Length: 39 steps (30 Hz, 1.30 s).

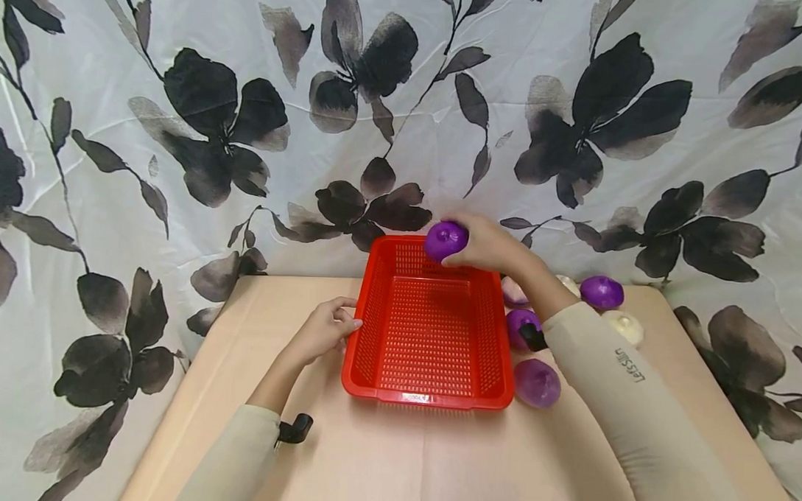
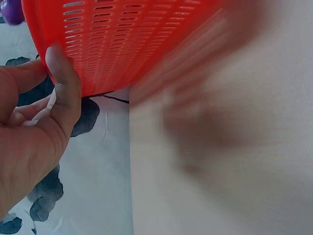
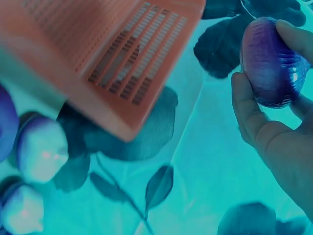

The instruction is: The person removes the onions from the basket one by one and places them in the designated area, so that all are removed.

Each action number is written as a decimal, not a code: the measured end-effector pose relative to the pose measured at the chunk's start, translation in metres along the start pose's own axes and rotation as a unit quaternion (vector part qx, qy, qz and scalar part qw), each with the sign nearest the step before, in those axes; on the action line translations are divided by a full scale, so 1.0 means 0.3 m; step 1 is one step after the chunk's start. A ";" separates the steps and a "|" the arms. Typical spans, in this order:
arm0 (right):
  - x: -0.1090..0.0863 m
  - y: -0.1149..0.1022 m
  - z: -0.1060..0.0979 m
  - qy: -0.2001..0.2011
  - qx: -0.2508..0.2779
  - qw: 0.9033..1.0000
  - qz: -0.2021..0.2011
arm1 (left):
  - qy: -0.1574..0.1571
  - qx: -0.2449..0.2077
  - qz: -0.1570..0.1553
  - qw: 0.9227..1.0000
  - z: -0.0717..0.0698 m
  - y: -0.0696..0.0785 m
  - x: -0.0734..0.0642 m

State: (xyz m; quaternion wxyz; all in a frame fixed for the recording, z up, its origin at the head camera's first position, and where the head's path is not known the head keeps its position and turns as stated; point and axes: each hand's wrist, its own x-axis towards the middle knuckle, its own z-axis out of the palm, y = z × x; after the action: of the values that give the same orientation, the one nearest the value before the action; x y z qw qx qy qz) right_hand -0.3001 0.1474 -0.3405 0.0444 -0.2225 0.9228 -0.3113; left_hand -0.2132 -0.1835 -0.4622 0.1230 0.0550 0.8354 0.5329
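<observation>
A red plastic basket with slotted walls stands on the table, its perforated bottom visible from above. My left hand pinches the basket's left rim, thumb on the near side in the left wrist view. Over the basket's back right corner, my right hand grips a shiny purple onion. The right wrist view has that onion held between thumb and fingers, apart from the basket. To the basket's right lie further purple onions and pale onions, some partly hidden by my right forearm.
A light wooden table carries everything. Behind it hangs a white cloth printed with dark flowers, close to the basket's back edge. Another purple onion lies near the table's back right corner.
</observation>
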 end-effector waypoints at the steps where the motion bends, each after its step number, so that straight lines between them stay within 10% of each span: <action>1: -0.017 0.010 -0.009 0.003 -0.001 1.000 0.000 | 0.000 0.001 0.000 1.000 -0.001 0.001 -0.001; 17: -0.297 0.218 -0.065 0.028 -0.006 0.999 0.017 | -0.001 -0.001 -0.005 1.000 -0.003 0.012 -0.002; 39: -0.660 0.495 0.030 0.062 -0.003 0.998 0.019 | -0.003 0.000 -0.009 1.000 -0.005 0.004 -0.009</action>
State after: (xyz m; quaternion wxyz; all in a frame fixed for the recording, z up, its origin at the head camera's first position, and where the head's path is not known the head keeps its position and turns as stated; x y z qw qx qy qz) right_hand -0.1774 0.3341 -0.4472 -0.0073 -0.1851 0.9289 -0.3205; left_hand -0.2110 -0.1848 -0.4600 0.1302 0.0493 0.8355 0.5316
